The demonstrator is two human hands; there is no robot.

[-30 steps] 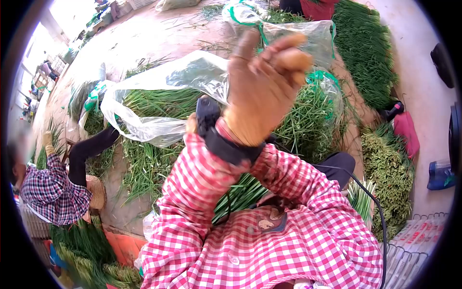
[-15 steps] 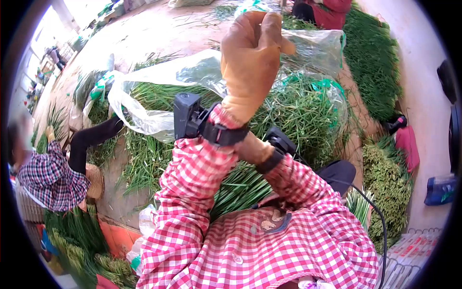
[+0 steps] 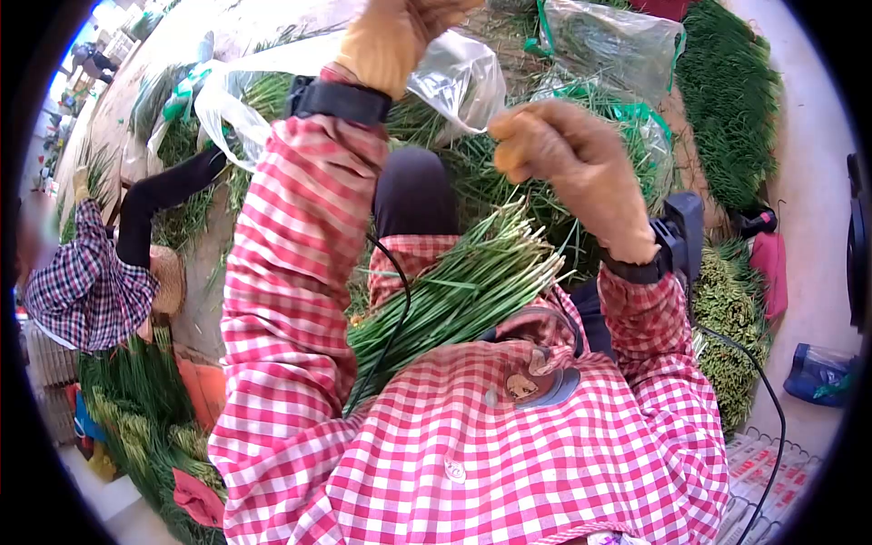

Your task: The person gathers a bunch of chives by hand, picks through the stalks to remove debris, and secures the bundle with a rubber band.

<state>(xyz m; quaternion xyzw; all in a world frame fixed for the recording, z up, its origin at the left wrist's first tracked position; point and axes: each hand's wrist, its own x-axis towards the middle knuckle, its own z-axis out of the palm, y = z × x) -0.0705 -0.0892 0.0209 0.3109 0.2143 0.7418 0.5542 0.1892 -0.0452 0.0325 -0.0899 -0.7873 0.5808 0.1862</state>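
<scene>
My left hand [image 3: 391, 41], in a tan glove, is raised at the top edge, its fingers partly cut off and smeared. My right hand [image 3: 577, 163], also gloved, is raised right of centre with its fingers curled together; what they pinch, if anything, is too small to name. The edge of a clear plastic bag [image 3: 463, 77] reaches close to its fingertips. Below, a bundle of long green stalks [image 3: 454, 286] with pale ends lies across my lap, touched by neither hand.
Loose greens [image 3: 581, 222] and another plastic bag [image 3: 613, 45] lie ahead. Stacked green stalks [image 3: 727, 109] line the right side, with cut bunches [image 3: 718, 336] below. Another person in a checked shirt [image 3: 86, 291] sits at the left. A black cable [image 3: 777, 400] hangs at the right.
My hands have moved apart from their crossed position, the left up and leftward, the right up and rightward. The bundle on my lap now shows more fully, and a dark-clothed knee appears.
</scene>
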